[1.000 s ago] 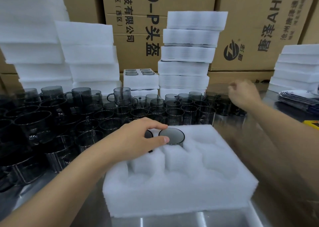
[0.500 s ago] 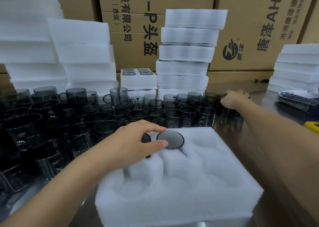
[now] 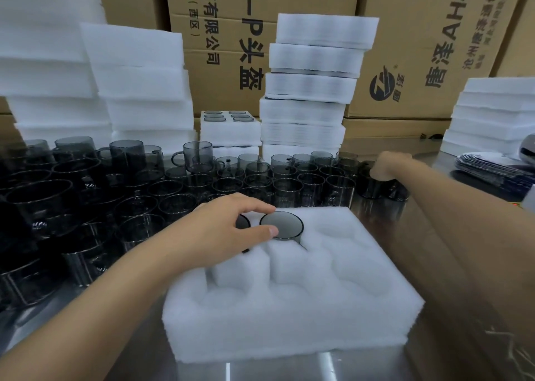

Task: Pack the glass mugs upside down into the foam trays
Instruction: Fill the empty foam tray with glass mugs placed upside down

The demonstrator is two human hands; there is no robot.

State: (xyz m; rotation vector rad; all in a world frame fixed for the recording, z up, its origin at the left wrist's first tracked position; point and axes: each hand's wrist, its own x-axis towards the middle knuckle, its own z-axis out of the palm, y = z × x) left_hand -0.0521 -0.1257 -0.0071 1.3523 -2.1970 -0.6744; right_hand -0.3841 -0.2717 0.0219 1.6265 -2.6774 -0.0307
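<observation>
Your left hand (image 3: pixel 228 230) lies loosely spread over the far-left corner of the foam tray (image 3: pixel 318 308). It grips nothing, and its thumb tip touches the rim of one upturned mug (image 3: pixel 282 226) seated in the far-middle pocket. A second upturned mug (image 3: pixel 242 222) shows partly under your fingers in the far-left pocket, so two are packed. The tray sits at the near edge of the tabletop (image 3: pixel 370 364).

Your right hand (image 3: pixel 389 166) reaches to the far right, fingers curled down onto a dark mug (image 3: pixel 373 188); whether it has hold of it cannot be told. Loose mugs (image 3: pixel 173 184), too many to count, crowd the left and far side. Four foam stacks (image 3: pixel 312 62) and one packed tray (image 3: pixel 228 131) stand behind.
</observation>
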